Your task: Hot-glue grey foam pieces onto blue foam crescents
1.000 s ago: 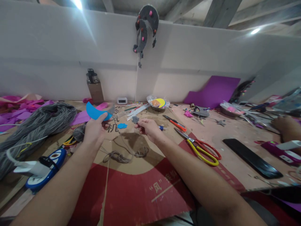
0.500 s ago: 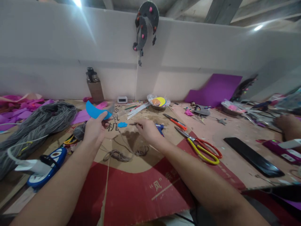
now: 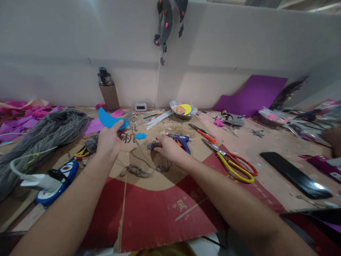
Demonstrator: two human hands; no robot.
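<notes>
My left hand (image 3: 111, 138) is closed on a blue crescent-shaped cutout (image 3: 108, 118), thumb on top near its right end. Between the fingertips of my right hand (image 3: 169, 147) is a small grey piece (image 3: 151, 145), its kind unclear. Just beyond that hand lies a blue and orange glue gun (image 3: 182, 140), partly hidden. A small blue scalloped cutout (image 3: 141, 136) rests on the cardboard between my hands. Grey yarn (image 3: 137, 170) lies in loose loops nearer to me.
To the right are scissors (image 3: 231, 161), an orange cutter (image 3: 202, 133) and a black phone (image 3: 294, 174). On the left lie a grey yarn hank (image 3: 53, 131) and a blue power strip (image 3: 57, 183). A bottle (image 3: 108, 90) stands by the wall. Another person's hand (image 3: 333, 137) is at far right.
The camera view has tipped downward. My right hand has lowered slightly, bringing the grey piece nearer the cardboard, and more of the glue gun shows. My left hand still holds the blue crescent.
</notes>
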